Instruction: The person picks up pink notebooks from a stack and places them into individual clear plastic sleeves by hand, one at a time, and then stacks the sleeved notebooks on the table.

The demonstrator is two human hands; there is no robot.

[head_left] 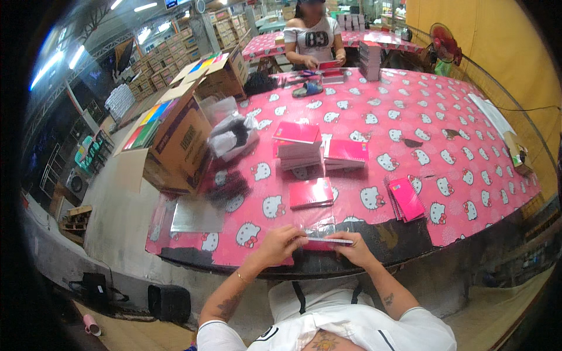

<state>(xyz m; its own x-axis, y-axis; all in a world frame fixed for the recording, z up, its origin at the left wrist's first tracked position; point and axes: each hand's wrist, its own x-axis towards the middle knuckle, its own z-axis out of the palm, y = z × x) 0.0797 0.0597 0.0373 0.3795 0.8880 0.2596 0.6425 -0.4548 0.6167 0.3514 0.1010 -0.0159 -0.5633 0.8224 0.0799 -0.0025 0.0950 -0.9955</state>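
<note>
At the near edge of the table I hold a thin pink notebook [329, 240] nearly edge-on, its pale page edge facing up. My left hand [282, 243] pinches its left end, and my right hand [356, 250] grips the right end with the thumb on top. Just beyond my fingers lies a clear plastic piece [319, 222]. A short stack of pink notebooks [310, 193] sits past that. Behind it stand a taller notebook stack [297, 143] and a lower one [346, 152]. To the right, a few notebooks [405, 199] lie fanned at a slant.
Open cartons [178, 146] holding colourful items stand along the left edge, beside crumpled plastic bags [234, 131] and black wire-like coils [228, 190]. A clear sheet [197, 215] lies near left. Across the pink-covered table [468, 155], another person [316, 41] handles notebooks.
</note>
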